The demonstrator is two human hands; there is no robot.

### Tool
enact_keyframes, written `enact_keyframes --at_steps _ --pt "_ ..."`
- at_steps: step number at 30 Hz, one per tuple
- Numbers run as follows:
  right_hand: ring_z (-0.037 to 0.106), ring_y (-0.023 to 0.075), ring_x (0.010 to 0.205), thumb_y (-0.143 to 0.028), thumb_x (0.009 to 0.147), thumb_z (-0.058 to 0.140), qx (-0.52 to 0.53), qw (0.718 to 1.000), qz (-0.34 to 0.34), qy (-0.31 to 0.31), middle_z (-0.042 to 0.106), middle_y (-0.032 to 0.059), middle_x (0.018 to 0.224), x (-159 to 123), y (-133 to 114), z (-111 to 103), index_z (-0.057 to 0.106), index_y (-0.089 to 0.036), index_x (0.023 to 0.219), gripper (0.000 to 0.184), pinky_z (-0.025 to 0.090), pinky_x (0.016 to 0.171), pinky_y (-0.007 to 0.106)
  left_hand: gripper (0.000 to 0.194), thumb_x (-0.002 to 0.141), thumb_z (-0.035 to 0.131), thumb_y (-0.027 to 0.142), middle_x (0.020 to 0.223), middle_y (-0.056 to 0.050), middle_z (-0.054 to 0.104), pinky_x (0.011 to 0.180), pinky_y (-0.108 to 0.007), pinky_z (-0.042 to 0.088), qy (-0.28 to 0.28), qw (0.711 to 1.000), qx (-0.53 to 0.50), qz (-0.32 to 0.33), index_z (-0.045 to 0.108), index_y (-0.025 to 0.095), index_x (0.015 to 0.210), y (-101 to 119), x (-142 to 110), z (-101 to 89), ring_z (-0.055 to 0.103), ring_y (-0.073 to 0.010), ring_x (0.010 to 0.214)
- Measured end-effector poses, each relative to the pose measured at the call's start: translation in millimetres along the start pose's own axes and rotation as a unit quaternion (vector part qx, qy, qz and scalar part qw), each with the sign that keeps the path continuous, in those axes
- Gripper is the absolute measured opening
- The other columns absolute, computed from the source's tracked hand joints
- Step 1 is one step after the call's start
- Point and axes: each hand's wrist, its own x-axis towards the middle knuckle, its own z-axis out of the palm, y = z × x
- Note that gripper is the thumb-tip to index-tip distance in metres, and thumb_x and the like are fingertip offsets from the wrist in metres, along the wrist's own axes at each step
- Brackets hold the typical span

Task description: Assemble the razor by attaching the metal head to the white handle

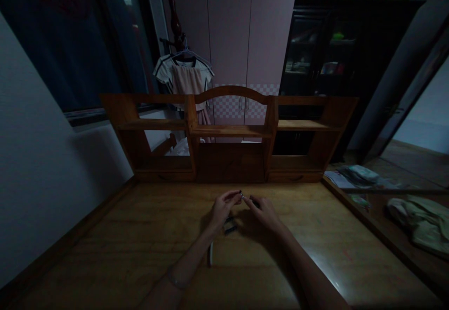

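Observation:
Both my hands meet over the middle of a wooden desk (140,235). My left hand (221,209) and my right hand (264,212) pinch a tiny pale object (242,198) between their fingertips; it is too small and dim to name. Dark slim items (229,226), perhaps pens, lie on the desk just under my left hand. A thin pale stick-like thing (210,255) lies beside my left forearm.
A wooden shelf unit (229,132) stands along the desk's far edge. A white wall is at the left. Behind are a pink wardrobe (228,39), hanging clothes (184,78) and a dark cabinet (315,57). Papers and cloth (354,176) lie to the right.

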Motion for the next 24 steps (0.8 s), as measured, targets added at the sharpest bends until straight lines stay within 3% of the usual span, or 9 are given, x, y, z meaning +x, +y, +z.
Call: enact_keyframes --at_steps 6,10,17,24 --pt "0.053 0.0162 0.062 -0.053 0.091 0.042 -0.022 1.000 0.002 0.000 0.060 0.0024 0.068 -0.9 1.9 1.9 0.066 -0.016 0.081 0.045 0.034 0.059 0.023 0.037 0.076 0.062 0.043 0.088 -0.010 0.068 0.075 -0.032 0.051 0.000 0.999 0.032 0.026 0.066 0.011 0.094 -2.9 -1.9 -0.5 0.065 -0.0206 0.078" --pt "0.051 0.0155 0.059 -0.052 0.092 0.040 -0.028 1.000 0.012 0.004 0.059 0.0024 0.066 0.0 7.8 5.0 0.065 -0.016 0.078 0.047 0.033 0.057 0.023 0.040 0.079 0.058 0.045 0.092 -0.012 0.067 0.069 -0.033 0.053 -0.018 1.000 -0.012 0.006 0.065 0.010 0.097 -2.2 -0.4 -5.3 0.064 -0.0209 0.076" --pt "0.051 0.0166 0.061 -0.051 0.092 0.041 -0.037 0.999 0.016 0.018 0.060 0.0032 0.067 -0.5 5.8 2.0 0.066 -0.017 0.081 0.044 0.034 0.058 0.024 0.040 0.078 0.061 0.042 0.100 -0.015 0.066 0.088 -0.039 0.047 -0.032 0.996 -0.087 -0.019 0.066 0.008 0.099 -2.7 1.5 -4.2 0.063 -0.0238 0.091" --pt "0.051 0.0150 0.058 -0.052 0.091 0.042 -0.071 0.997 0.002 0.039 0.059 0.0025 0.065 1.3 5.7 2.1 0.064 -0.017 0.075 0.045 0.031 0.056 0.024 0.039 0.078 0.060 0.043 0.099 -0.014 0.067 0.088 -0.040 0.048 -0.045 0.996 -0.077 -0.026 0.068 0.008 0.095 -2.7 0.3 -3.1 0.065 -0.0236 0.087"
